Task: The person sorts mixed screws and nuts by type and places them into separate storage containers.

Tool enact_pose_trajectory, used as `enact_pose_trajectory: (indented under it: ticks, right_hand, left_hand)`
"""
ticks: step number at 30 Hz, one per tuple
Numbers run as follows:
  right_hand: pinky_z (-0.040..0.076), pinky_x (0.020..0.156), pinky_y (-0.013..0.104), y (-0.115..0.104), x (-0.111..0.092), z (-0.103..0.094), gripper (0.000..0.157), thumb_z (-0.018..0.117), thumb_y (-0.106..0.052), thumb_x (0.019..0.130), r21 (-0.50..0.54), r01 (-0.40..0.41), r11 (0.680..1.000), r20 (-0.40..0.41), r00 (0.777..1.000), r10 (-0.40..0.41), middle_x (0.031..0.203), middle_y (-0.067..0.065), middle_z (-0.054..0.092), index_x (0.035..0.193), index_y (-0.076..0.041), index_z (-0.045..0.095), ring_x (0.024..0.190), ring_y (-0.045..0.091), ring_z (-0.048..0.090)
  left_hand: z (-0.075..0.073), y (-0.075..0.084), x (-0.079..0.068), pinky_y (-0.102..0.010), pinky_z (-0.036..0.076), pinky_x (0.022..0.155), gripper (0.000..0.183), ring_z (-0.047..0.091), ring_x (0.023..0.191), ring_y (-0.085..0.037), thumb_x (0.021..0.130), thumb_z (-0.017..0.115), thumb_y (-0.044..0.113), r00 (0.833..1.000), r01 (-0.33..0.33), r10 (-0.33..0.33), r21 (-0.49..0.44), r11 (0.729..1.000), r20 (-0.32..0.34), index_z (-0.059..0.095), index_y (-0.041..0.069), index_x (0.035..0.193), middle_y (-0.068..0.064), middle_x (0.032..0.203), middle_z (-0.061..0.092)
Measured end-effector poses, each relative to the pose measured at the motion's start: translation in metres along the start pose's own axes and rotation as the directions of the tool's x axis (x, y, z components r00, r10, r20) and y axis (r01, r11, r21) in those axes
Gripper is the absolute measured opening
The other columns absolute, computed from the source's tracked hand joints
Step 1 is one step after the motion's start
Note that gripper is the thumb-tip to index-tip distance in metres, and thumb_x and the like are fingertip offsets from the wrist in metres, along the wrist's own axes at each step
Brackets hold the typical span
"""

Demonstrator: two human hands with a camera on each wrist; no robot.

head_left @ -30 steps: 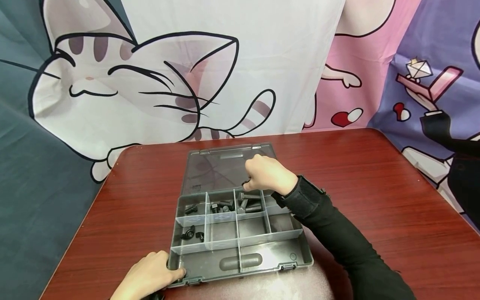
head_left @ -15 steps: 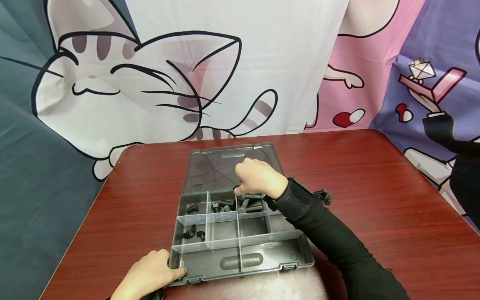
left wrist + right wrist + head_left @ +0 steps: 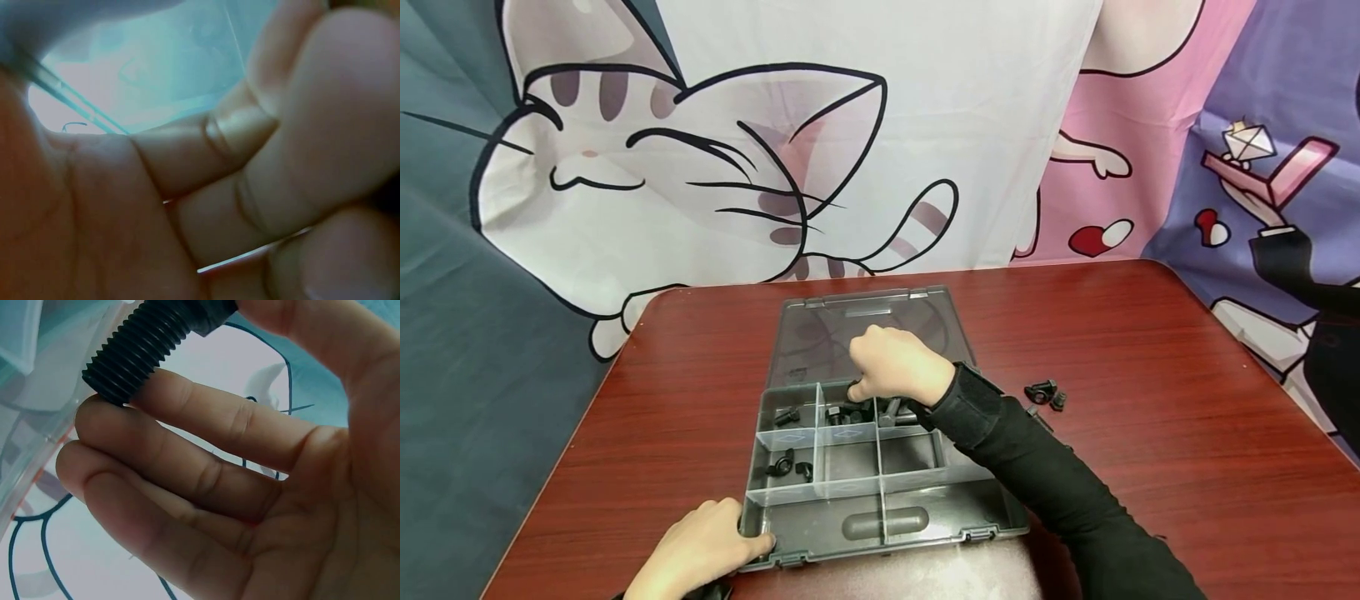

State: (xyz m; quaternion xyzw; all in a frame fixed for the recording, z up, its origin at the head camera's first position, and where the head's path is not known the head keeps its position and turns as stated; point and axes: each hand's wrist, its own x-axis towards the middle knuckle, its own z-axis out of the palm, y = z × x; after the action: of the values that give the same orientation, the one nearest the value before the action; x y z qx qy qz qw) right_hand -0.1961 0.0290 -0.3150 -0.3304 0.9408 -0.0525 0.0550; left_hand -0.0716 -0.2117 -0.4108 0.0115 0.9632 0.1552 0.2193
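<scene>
A grey plastic compartment box (image 3: 805, 521) lies with its see-through lid (image 3: 808, 342) folded back flat. My left hand (image 3: 707, 537) grips its front left corner, thumb over the rim and fingers outside the wall. Above the back row, my right hand (image 3: 898, 367) pinches a black threaded bolt (image 3: 137, 353) between thumb and fingers, its shank angled down past the fingertips in the right wrist view. Below this hand is the second back compartment, holding several dark bolts (image 3: 835, 414). Grey bolts (image 3: 891, 411) lie one compartment to the right, partly covered by the wrist.
In the back left compartment lies one black bolt (image 3: 787, 417). Black wing-shaped pieces (image 3: 781, 464) sit in front of it. Right of the forearm, loose black hardware (image 3: 1040, 392) and a grey bolt (image 3: 1039, 418) rest on the red-brown table (image 3: 1165, 400). A printed cloth (image 3: 970, 125) hangs behind.
My right hand has moved left, from over the grey bolts to over the second back compartment. Loose hardware on the table has come into view behind the forearm. The left hand keeps its grip.
</scene>
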Motion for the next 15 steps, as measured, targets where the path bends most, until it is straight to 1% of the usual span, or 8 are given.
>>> enact_pose_trajectory:
  ticks: [2,9,15]
  right_hand:
    - [0.037,0.048,0.026,-0.003,0.002,0.0,0.039,0.072,-0.034,0.074,-0.008,0.004,1.0,0.006,1.0,-0.004,0.055,-0.004,0.036,0.056,-0.016,0.043,0.05,0.012,0.045]
    - [0.033,0.047,0.026,-0.012,0.006,0.0,0.039,0.072,-0.035,0.075,-0.006,0.009,1.0,0.029,1.0,-0.009,0.057,-0.004,0.033,0.058,-0.017,0.042,0.049,0.011,0.041]
    - [0.035,0.047,0.026,-0.016,0.008,0.002,0.035,0.073,-0.035,0.074,-0.001,0.012,1.0,0.034,0.999,-0.012,0.059,-0.003,0.039,0.061,-0.016,0.047,0.052,0.012,0.045]
  left_hand:
    - [0.0,0.0,0.0,-0.039,0.036,0.049,0.039,0.045,0.053,-0.019,0.069,0.068,0.045,1.0,0.0,0.0,-0.001,1.0,-0.005,0.05,0.01,0.061,-0.003,0.058,0.047]
    - [0.002,-0.001,0.0,-0.039,0.037,0.049,0.039,0.045,0.052,-0.019,0.068,0.068,0.046,1.0,0.004,-0.004,-0.005,1.0,-0.004,0.051,0.011,0.061,-0.003,0.058,0.047]
    - [0.001,-0.001,0.0,-0.039,0.037,0.049,0.039,0.045,0.052,-0.018,0.068,0.068,0.045,1.0,-0.003,0.003,-0.001,1.0,-0.011,0.051,0.011,0.061,-0.002,0.058,0.047]
